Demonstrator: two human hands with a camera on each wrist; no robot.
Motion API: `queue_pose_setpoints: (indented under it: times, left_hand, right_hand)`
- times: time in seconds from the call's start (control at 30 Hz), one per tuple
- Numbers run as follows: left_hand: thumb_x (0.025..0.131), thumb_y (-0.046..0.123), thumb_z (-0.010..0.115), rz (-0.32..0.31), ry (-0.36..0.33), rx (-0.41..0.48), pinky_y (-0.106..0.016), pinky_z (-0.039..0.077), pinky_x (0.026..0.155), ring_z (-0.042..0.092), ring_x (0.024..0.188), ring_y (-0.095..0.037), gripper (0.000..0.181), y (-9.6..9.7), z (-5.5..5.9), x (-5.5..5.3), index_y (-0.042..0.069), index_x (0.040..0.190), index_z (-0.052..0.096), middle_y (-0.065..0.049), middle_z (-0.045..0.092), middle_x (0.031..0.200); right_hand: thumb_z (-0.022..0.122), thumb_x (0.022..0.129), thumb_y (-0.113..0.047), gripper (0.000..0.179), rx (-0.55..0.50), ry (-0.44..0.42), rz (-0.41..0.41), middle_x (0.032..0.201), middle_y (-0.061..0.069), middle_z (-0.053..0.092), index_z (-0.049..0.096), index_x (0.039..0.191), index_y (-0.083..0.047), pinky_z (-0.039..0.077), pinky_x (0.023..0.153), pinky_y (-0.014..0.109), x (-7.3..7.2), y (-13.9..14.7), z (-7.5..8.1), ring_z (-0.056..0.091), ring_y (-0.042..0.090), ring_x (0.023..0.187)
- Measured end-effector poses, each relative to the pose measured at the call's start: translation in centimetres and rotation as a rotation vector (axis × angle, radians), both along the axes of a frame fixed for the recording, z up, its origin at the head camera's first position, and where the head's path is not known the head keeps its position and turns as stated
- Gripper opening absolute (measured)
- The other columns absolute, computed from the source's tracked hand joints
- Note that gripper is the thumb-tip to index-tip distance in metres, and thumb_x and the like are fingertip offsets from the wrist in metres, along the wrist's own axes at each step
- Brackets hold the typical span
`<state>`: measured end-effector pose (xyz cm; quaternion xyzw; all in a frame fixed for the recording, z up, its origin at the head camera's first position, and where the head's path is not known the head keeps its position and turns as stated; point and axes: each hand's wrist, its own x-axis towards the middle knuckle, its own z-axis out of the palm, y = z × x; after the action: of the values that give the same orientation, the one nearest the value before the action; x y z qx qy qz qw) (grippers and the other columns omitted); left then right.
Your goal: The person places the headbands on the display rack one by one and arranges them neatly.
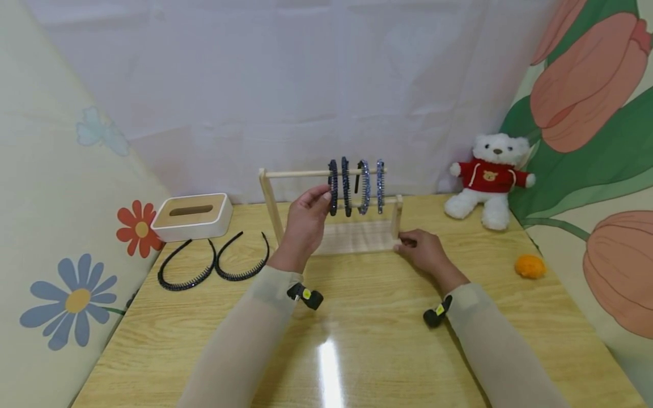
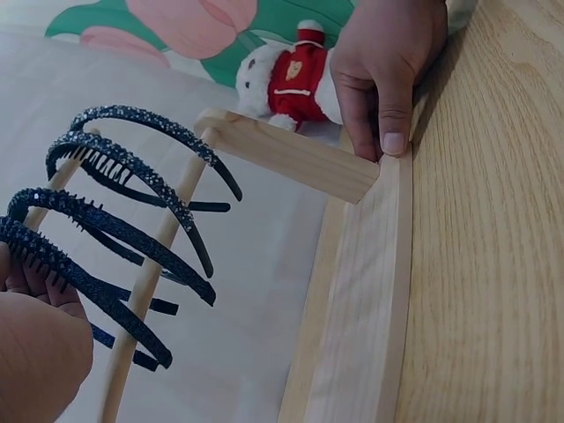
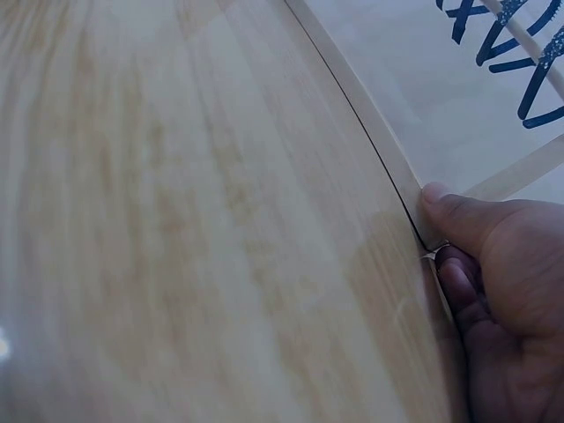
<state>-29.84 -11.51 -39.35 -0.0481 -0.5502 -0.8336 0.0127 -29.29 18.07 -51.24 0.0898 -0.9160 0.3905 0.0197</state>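
A wooden rack [image 1: 357,238] with two horizontal rods stands on the table, and several dark, toothed headbands hang over its rods toward the right. My left hand [image 1: 305,224] pinches the leftmost headband [image 1: 334,190], a black one with a glittery surface, between thumb and fingers. In the left wrist view, sparkly blue headbands [image 2: 132,167] hang farther along the rods. At the base's right front corner, my right hand [image 1: 425,250] grips the wood; the right wrist view has its thumb [image 3: 454,211] on the base and the other fingers curled below, partly hidden.
Two more black headbands [image 1: 186,283] [image 1: 242,276] lie on the table left of the rack. Behind them is a white tissue box [image 1: 216,222] with a wooden lid. A white teddy bear [image 1: 490,175] in a red hoodie sits back right, and an orange object [image 1: 530,266] lies near the right edge.
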Motion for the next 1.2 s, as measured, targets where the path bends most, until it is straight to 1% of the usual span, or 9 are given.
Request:
queue_pose_setpoints:
  times: [0.1, 0.2, 0.3, 0.53, 0.67, 0.83, 1.2]
  left_hand:
    - [0.112, 0.003, 0.058, 0.001, 0.0, -0.006, -0.026, 0.057, 0.102, 0.067, 0.103, -0.012, 0.019, 0.0, -0.13, 0.0, 0.002, 0.127, 0.07, 0.001, 0.071, 0.113]
    - [0.112, 0.002, 0.058, 0.004, 0.004, -0.006, -0.027, 0.057, 0.103, 0.068, 0.103, -0.012, 0.02, 0.03, -0.18, 0.05, 0.0, 0.129, 0.07, 0.001, 0.072, 0.114]
    - [0.112, 0.001, 0.058, 0.008, 0.001, -0.004, -0.026, 0.058, 0.102, 0.067, 0.103, -0.012, 0.02, 0.06, -0.19, 0.14, -0.001, 0.128, 0.069, 0.001, 0.072, 0.113]
    - [0.111, 0.0, 0.059, 0.011, -0.004, 0.005, -0.024, 0.058, 0.1, 0.066, 0.101, -0.012, 0.016, 0.07, -0.25, 0.11, 0.002, 0.123, 0.07, 0.001, 0.071, 0.109]
    - [0.112, 0.001, 0.058, 0.008, -0.009, -0.006, -0.024, 0.058, 0.101, 0.066, 0.101, -0.011, 0.019, 0.01, -0.31, 0.15, 0.0, 0.127, 0.069, 0.002, 0.071, 0.107]
    - [0.113, 0.004, 0.058, 0.002, -0.006, -0.016, -0.026, 0.057, 0.104, 0.067, 0.103, -0.011, 0.023, -0.08, -0.4, 0.15, -0.002, 0.133, 0.067, 0.002, 0.07, 0.11]
    - [0.112, 0.003, 0.059, 0.003, 0.009, -0.006, -0.029, 0.057, 0.107, 0.069, 0.105, -0.013, 0.024, -0.15, -0.63, -0.05, -0.003, 0.133, 0.067, 0.001, 0.073, 0.113]
  right_hand:
    - [0.079, 0.103, -0.025, 0.044, -0.002, 0.001, -0.001, 0.126, 0.02, 0.075, 0.072, 0.14, -0.001, 0.061, 0.1, 0.054, 0.0, -0.02, -0.03, 0.074, 0.036, 0.113]
    - [0.079, 0.103, -0.025, 0.044, -0.009, 0.003, -0.003, 0.126, 0.021, 0.075, 0.073, 0.139, -0.001, 0.061, 0.1, 0.054, 0.03, -0.06, -0.04, 0.074, 0.036, 0.113]
    - [0.079, 0.103, -0.025, 0.044, -0.007, 0.003, -0.004, 0.125, 0.02, 0.076, 0.073, 0.139, -0.001, 0.061, 0.1, 0.053, 0.12, -0.11, 0.01, 0.074, 0.036, 0.112]
    - [0.079, 0.103, -0.025, 0.044, -0.006, 0.001, -0.004, 0.125, 0.021, 0.075, 0.072, 0.139, -0.001, 0.061, 0.1, 0.054, 0.23, -0.13, 0.16, 0.074, 0.036, 0.112]
    - [0.079, 0.103, -0.025, 0.044, -0.001, 0.0, -0.002, 0.124, 0.021, 0.075, 0.072, 0.139, -0.001, 0.061, 0.1, 0.054, 0.2, -0.14, 0.16, 0.073, 0.036, 0.112]
    - [0.079, 0.103, -0.025, 0.044, -0.001, 0.0, -0.006, 0.123, 0.021, 0.076, 0.073, 0.139, 0.0, 0.061, 0.099, 0.053, 0.18, -0.17, 0.04, 0.073, 0.036, 0.111]
    - [0.079, 0.103, -0.024, 0.044, 0.0, -0.001, -0.012, 0.124, 0.021, 0.076, 0.072, 0.139, 0.0, 0.061, 0.099, 0.053, 0.16, -0.13, 0.06, 0.074, 0.036, 0.112]
